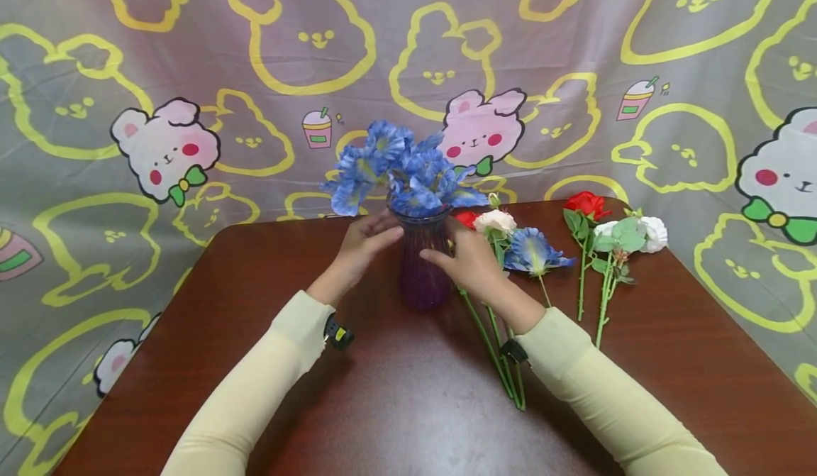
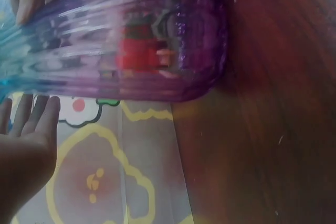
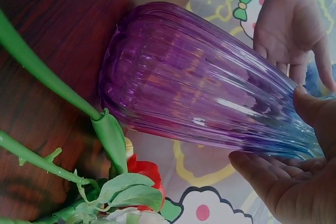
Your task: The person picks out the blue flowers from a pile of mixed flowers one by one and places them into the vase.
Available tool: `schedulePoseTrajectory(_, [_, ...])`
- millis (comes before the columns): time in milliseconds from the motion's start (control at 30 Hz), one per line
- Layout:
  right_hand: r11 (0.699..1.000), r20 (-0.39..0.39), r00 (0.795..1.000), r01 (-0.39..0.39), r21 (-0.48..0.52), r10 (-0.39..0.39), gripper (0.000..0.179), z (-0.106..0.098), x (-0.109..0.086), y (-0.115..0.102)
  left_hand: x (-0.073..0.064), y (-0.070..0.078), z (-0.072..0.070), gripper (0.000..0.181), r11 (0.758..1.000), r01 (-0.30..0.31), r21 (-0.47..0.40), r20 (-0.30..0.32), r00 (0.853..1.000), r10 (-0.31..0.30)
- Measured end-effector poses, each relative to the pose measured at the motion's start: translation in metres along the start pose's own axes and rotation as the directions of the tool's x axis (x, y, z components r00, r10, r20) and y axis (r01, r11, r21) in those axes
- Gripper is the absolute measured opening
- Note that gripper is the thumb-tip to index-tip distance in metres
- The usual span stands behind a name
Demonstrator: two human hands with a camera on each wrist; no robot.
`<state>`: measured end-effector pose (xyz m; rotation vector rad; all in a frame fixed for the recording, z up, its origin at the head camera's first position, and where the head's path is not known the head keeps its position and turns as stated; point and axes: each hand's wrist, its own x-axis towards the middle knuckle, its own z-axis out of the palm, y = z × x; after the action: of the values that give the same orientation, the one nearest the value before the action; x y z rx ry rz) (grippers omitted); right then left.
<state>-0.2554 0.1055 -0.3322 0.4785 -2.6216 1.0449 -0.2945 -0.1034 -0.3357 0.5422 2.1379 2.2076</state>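
Observation:
A ribbed glass vase (image 1: pixel 426 270), purple below and bluish at the neck, stands upright on the table with several blue artificial irises (image 1: pixel 408 167) spreading from its mouth. My right hand (image 1: pixel 475 263) holds the vase near its neck, thumb across the front and fingers round the right side. On the left, my left hand (image 1: pixel 365 243) is beside the neck, its fingers stretched out; whether it touches the glass I cannot tell. Seen from the right wrist, the vase (image 3: pixel 184 77) lies between the left hand (image 3: pixel 291 30) and the right hand (image 3: pixel 294 182).
Right of the vase, a loose blue iris (image 1: pixel 535 251) and a pale rose (image 1: pixel 495 222) lie on the brown table (image 1: pixel 306 405). Farther right are a red rose (image 1: pixel 587 204) and a white rose (image 1: pixel 652 235). A printed cartoon curtain (image 1: pixel 383 50) hangs behind.

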Motion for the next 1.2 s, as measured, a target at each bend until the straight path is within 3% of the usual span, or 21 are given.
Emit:
schedulePoseTrajectory(100, [1.0, -0.002, 1.0, 0.001, 0.004, -0.001, 0.06, 0.0, 0.0, 0.0, 0.0, -0.003, 0.004, 0.057, 0.999, -0.011, 0.052, 0.001, 1.0, 0.011])
schedulePoseTrajectory(333, [1.0, -0.002, 1.0, 0.001, 0.01, -0.001, 0.06, 0.001, 0.0, 0.0, 0.002, -0.009, 0.01, 0.056, 0.998, -0.047, 0.045, 0.016, 0.999, 0.046])
schedulePoseTrajectory(867, [1.0, -0.011, 1.0, 0.006, 0.017, -0.006, 0.059, 0.001, 0.0, 0.002, 0.007, -0.015, 0.014, 0.055, 0.996, -0.024, 0.089, -0.002, 1.0, 0.025])
schedulePoseTrajectory(1200, [0.999, -0.019, 1.0, 0.024, 0.03, -0.023, 0.055, 0.001, 0.0, 0.0, 0.007, -0.018, 0.013, 0.05, 0.982, -0.043, 0.185, -0.037, 0.998, 0.051])
